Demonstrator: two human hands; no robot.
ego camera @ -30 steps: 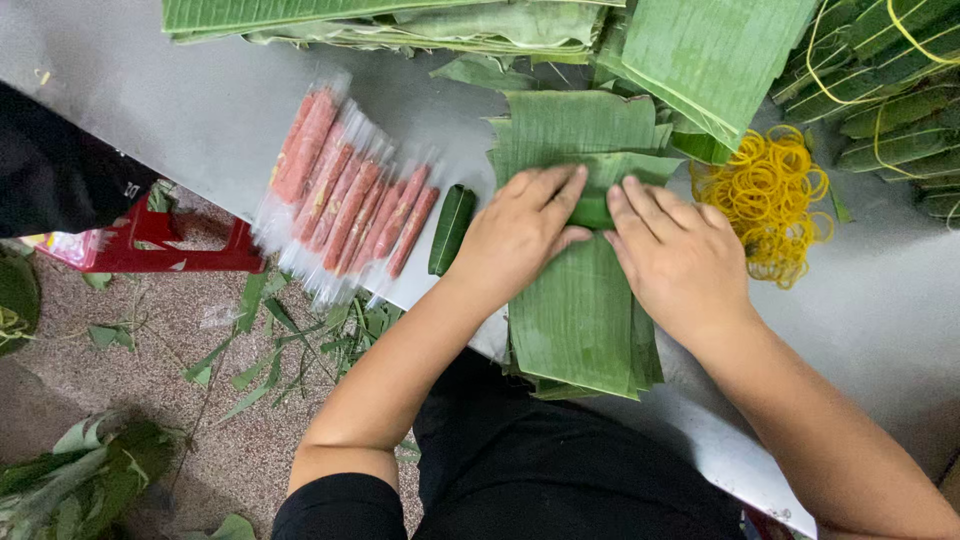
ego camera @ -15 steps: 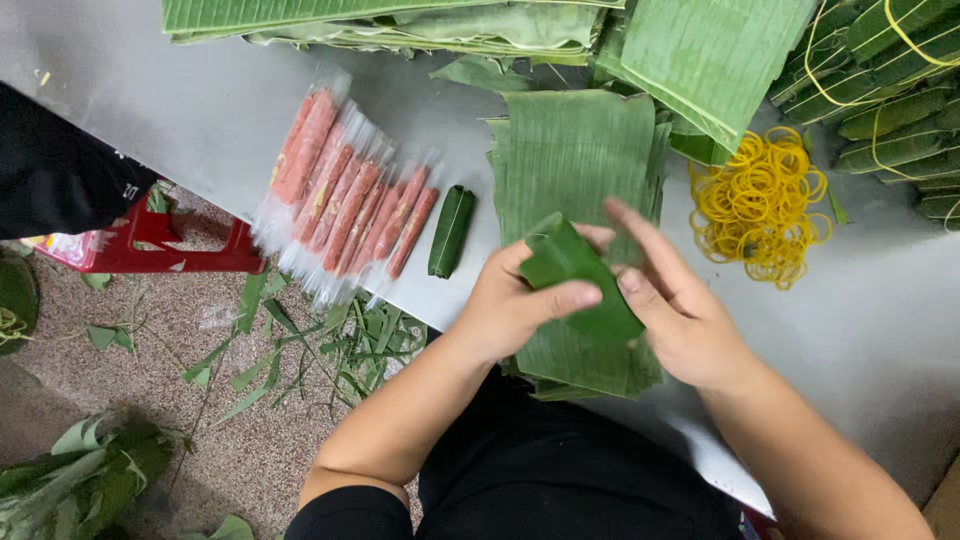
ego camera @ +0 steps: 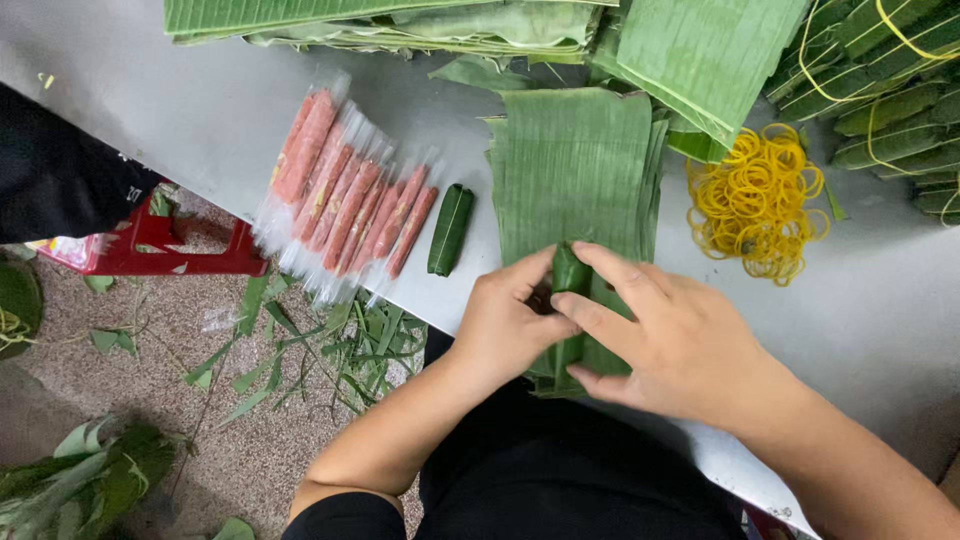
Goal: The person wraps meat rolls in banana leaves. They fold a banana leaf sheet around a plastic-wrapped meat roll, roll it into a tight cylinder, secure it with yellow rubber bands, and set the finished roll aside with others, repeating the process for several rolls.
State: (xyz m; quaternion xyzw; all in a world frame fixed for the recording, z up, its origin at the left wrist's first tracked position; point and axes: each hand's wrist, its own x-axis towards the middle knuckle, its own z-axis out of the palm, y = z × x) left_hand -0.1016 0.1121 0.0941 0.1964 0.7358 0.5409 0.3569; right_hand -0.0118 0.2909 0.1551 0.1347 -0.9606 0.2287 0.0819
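While both hands' fingers (ego camera: 600, 322) grip it, the leaf roll (ego camera: 570, 275) looks narrow, dark green, tightly wrapped.

The roll (ego camera: 570, 275) is a narrow bundle wrapped in dark green banana leaf, standing roughly lengthwise away from the person, pinched between both hands at the near table edge. Only its upper end and a strip lower down show. It rests on the leaf stack (ego camera: 575, 160), flat rectangular ribbed green sheets lying squared on the grey table, near edge overhanging slightly.
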